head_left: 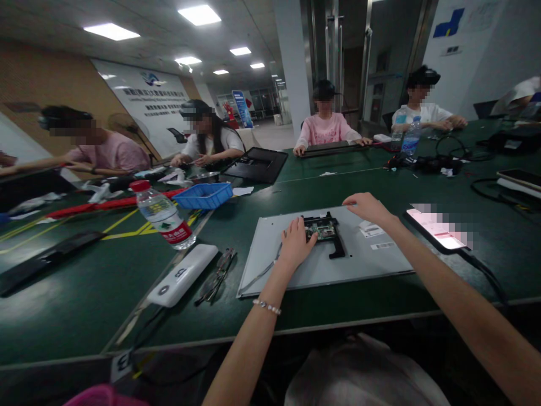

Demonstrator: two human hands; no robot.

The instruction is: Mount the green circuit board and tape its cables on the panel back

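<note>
A flat grey display panel (270, 265) lies on the green table in front of me, its metal back facing up. On it sits a black bracket (337, 246) with a green circuit board (324, 230). My left hand (295, 242) rests over the left end of the board and bracket, fingers stretched out and thumb apart. A thin cable (264, 270) runs beside it across the panel. My right hand (367, 206) hovers at or touches the panel's far edge, fingers loosely bent with nothing visible in them. White labels (371, 229) are stuck below that hand.
To the left are a water bottle (163, 217), a white power bank (183, 276), glasses (217, 276) and a blue basket (205, 195). A lit phone (437, 228) with a cable lies right. Several people sit around the table, one (325, 127) opposite me.
</note>
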